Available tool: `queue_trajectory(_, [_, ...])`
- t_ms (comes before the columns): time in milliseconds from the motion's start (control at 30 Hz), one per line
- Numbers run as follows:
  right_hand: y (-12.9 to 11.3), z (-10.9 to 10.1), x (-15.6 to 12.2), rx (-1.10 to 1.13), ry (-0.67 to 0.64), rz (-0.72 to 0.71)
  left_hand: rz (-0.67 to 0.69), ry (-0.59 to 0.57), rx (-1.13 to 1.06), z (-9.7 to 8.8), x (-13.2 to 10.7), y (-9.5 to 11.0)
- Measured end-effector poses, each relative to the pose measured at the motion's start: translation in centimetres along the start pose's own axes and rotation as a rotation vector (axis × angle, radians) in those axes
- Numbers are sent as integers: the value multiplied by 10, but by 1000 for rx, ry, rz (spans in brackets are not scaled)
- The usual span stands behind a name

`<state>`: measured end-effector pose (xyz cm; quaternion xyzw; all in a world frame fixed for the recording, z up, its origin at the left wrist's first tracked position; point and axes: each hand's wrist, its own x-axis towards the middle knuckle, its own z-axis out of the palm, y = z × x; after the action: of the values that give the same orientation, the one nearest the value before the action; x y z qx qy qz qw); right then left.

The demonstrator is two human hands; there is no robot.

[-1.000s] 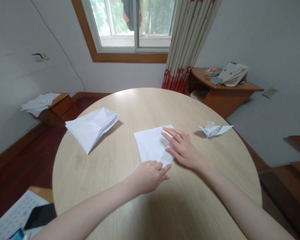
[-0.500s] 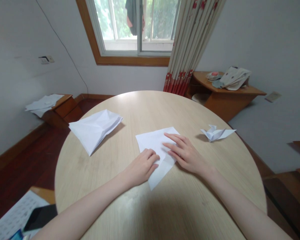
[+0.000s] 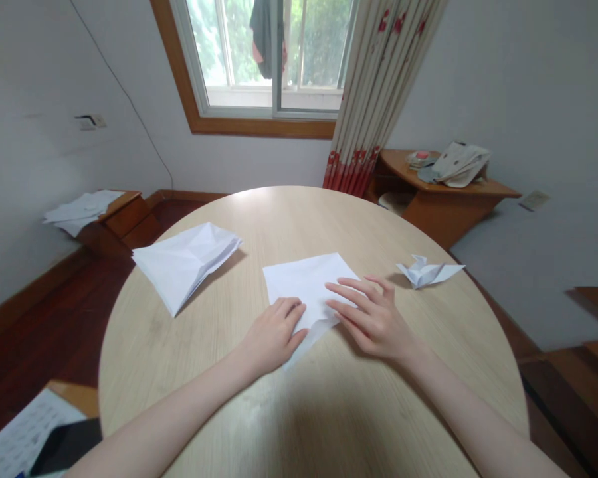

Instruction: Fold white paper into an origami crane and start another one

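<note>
A white sheet of paper [image 3: 303,279] with a folded lower flap lies in the middle of the round table [image 3: 299,219]. My left hand [image 3: 275,335] rests on its lower left part, fingers together and slightly curled, the thumb near the flap, holding the sheet against the tabletop. Over the right side of the paper is my right hand [image 3: 373,315], fingers spread and nothing gripped. Whether those fingertips touch the sheet I cannot tell. Part of the flap is hidden under my left hand.
A large folded white paper piece [image 3: 187,262] lies at the left of the table, a small paper bird [image 3: 426,272] at the right. Beyond the edge stand a corner desk [image 3: 453,206] with a cloth bag and a low cabinet [image 3: 124,219] with papers. A dark phone [image 3: 64,448] lies lower left.
My right hand has drawn slightly toward me and its fingers are spread wider. The lower flap now shows narrower. The whole view has shifted a little.
</note>
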<state>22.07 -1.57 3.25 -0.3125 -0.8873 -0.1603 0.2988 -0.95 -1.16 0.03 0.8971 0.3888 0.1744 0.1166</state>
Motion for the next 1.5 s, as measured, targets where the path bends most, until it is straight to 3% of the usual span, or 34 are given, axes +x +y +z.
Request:
queue_trajectory(200, [-11, 0, 3, -43, 52, -2, -7, 48, 44, 3, 0, -5])
queue_trajectory(367, [-14, 4, 4, 17, -35, -32, -22, 82, 41, 4, -1, -5])
queue_trajectory(767, [-16, 13, -3, 137, -245, 47, -86, 124, 82, 4, 0, -6])
queue_trajectory(1133, [-2, 34, -19, 228, -412, 173, -148, 143, 111, 7, -1, -6])
queue_trajectory(1233, [1, 38, -21, 273, -456, 213, -107, 114, 101, 5, -1, -6])
queue_trajectory(1367, [6, 40, -21, 341, -531, 243, 54, -13, 48, -1, -3, -5])
queue_trajectory(1500, [8, 37, -17, 383, -583, 268, 129, -122, 41, -10, -5, -7])
